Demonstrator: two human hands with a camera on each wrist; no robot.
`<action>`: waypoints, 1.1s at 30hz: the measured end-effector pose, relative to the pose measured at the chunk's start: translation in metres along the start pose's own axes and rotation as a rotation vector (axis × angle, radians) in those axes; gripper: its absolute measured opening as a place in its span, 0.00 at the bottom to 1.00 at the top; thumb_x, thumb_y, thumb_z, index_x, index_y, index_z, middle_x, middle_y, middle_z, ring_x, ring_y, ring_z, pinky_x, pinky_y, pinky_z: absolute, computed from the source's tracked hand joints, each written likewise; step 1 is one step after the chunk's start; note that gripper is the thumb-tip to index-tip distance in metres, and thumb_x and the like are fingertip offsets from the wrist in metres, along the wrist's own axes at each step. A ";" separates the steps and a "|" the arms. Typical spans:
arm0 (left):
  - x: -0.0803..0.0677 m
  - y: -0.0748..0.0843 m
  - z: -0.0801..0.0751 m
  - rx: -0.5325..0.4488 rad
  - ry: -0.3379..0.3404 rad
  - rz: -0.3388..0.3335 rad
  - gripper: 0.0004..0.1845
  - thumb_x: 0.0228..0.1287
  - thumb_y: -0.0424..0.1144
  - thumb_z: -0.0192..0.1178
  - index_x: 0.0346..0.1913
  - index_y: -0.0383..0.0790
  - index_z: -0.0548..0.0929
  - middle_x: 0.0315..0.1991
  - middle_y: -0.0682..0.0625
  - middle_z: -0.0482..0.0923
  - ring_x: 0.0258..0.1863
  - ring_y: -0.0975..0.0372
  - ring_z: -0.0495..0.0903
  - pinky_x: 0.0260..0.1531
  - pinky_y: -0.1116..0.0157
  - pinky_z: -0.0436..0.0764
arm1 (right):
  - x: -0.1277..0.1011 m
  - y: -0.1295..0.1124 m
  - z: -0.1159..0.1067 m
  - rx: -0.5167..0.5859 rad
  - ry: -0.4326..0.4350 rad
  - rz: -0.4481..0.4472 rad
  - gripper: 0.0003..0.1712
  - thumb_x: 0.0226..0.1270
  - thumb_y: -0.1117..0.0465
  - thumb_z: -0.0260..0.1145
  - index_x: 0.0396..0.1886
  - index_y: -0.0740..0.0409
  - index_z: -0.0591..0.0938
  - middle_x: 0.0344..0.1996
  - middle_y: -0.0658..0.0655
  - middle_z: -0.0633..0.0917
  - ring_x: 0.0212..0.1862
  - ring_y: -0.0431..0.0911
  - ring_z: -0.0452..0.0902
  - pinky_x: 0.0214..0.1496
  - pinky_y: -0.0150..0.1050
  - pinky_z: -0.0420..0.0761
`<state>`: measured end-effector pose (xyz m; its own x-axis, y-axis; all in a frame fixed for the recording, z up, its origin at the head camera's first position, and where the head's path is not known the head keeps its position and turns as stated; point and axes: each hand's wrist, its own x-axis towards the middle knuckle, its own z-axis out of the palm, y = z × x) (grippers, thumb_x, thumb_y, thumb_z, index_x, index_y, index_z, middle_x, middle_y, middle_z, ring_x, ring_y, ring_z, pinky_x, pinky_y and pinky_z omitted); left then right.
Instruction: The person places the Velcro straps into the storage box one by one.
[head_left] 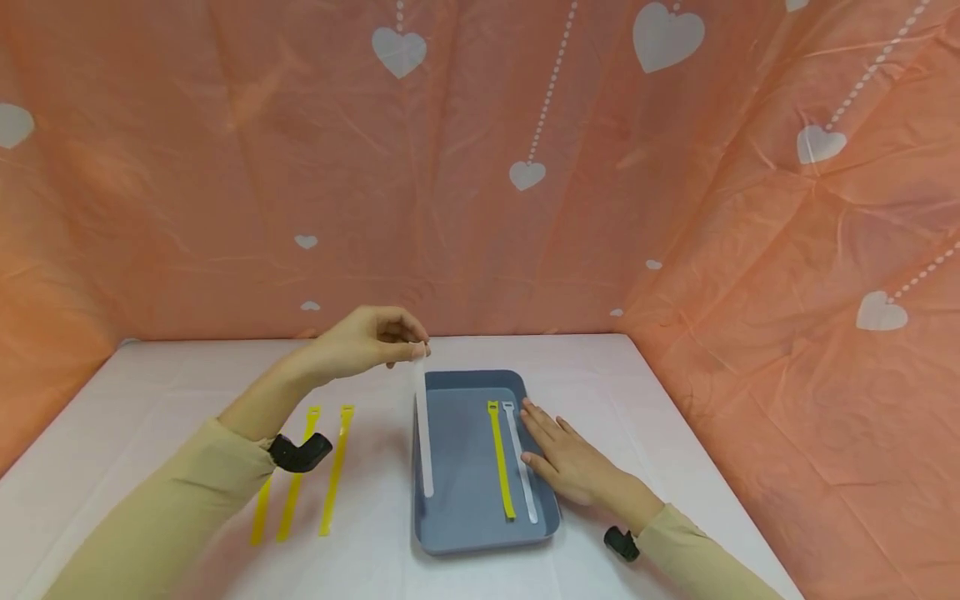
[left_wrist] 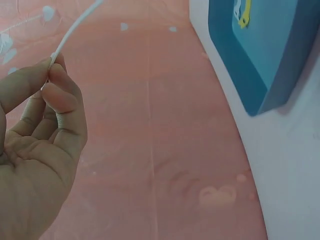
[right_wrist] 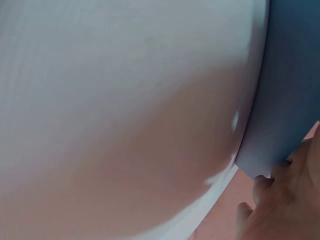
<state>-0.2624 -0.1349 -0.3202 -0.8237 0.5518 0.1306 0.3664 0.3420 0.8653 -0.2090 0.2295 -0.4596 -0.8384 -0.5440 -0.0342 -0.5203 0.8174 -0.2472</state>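
Observation:
My left hand (head_left: 375,337) (left_wrist: 40,130) pinches the top end of a white strap (head_left: 423,425) (left_wrist: 75,27), which hangs down with its lower end inside the blue-grey tray (head_left: 487,542) (left_wrist: 260,85). A yellow strap (head_left: 501,458) and another white strap (head_left: 521,467) lie side by side in the tray's right half. My right hand (head_left: 566,454) (right_wrist: 280,200) rests flat with straight fingers on the tray's right rim, beside those two straps. The right wrist view shows only the tray wall (right_wrist: 292,90) and the white table.
Three yellow straps (head_left: 333,467) lie in a row on the white table (head_left: 187,375), left of the tray and partly under my left forearm. A pink heart-patterned cloth (head_left: 480,167) walls in the back and right sides.

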 end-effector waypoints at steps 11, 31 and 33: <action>0.022 -0.005 0.032 -0.057 -0.072 0.002 0.11 0.71 0.37 0.68 0.52 0.36 0.84 0.44 0.46 0.87 0.38 0.55 0.80 0.36 0.63 0.79 | -0.001 0.001 0.000 -0.005 -0.006 -0.009 0.41 0.85 0.43 0.49 0.84 0.63 0.52 0.84 0.58 0.47 0.84 0.55 0.45 0.81 0.58 0.50; 0.057 -0.043 0.080 -0.051 -0.102 0.006 0.09 0.70 0.34 0.68 0.49 0.33 0.85 0.40 0.47 0.87 0.36 0.56 0.81 0.36 0.54 0.82 | 0.002 0.003 -0.001 -0.013 -0.014 -0.003 0.41 0.85 0.43 0.48 0.84 0.61 0.52 0.85 0.56 0.46 0.84 0.52 0.44 0.82 0.57 0.50; 0.059 -0.048 0.085 -0.042 -0.096 0.008 0.09 0.70 0.34 0.68 0.48 0.33 0.85 0.39 0.47 0.87 0.36 0.55 0.81 0.35 0.54 0.82 | 0.001 0.003 -0.001 -0.011 -0.012 -0.002 0.41 0.85 0.43 0.48 0.84 0.61 0.52 0.85 0.56 0.47 0.84 0.52 0.45 0.81 0.58 0.51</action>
<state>-0.2922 -0.0540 -0.3948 -0.7748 0.6255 0.0922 0.3527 0.3065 0.8841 -0.2121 0.2317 -0.4593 -0.8355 -0.5476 -0.0454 -0.5236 0.8185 -0.2364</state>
